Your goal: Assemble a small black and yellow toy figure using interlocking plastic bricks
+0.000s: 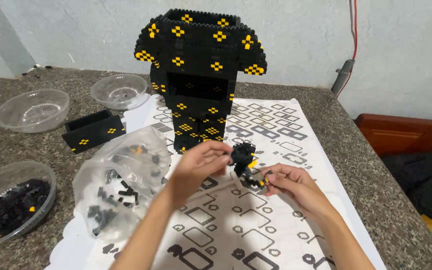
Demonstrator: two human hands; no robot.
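The small black-and-yellow brick cluster (pixel 246 162) between your hands looks light and rigid, but it is probably fragile: it appears to be made of tiny pressed-together bricks, so a squeeze across a seam or a twist could likely pop pieces off. Hold it by its solid black upper block and by the lower end near the yellow bricks, pressing along the stacking direction rather than sideways. Its studded faces should give decent grip, so it is unlikely to slip.

Your left hand (pixel 198 167) has its fingers (pixel 219 150) curled in and closed against the upper left side of the cluster, thumb and forefinger pinching it. Your right hand (pixel 291 182) has its fingers closed around the lower end, fingertips touching the yellow part; whether a separate loose brick sits between them you cannot tell.

The cluster hangs just above the printed instruction sheet (pixel 276 130), which covers the middle of the worktop (pixel 371 165), in front of the tall black-and-yellow brick model (pixel 198 75) standing towards the far edge. Near your left forearm lies a clear plastic bag of black bricks (pixel 118 185). A bowl of black bricks (pixel 11 202) sits at the left edge, with two empty clear bowls (pixel 31 110) towards the far left corner and a small black brick box (pixel 93 130) just beside them.
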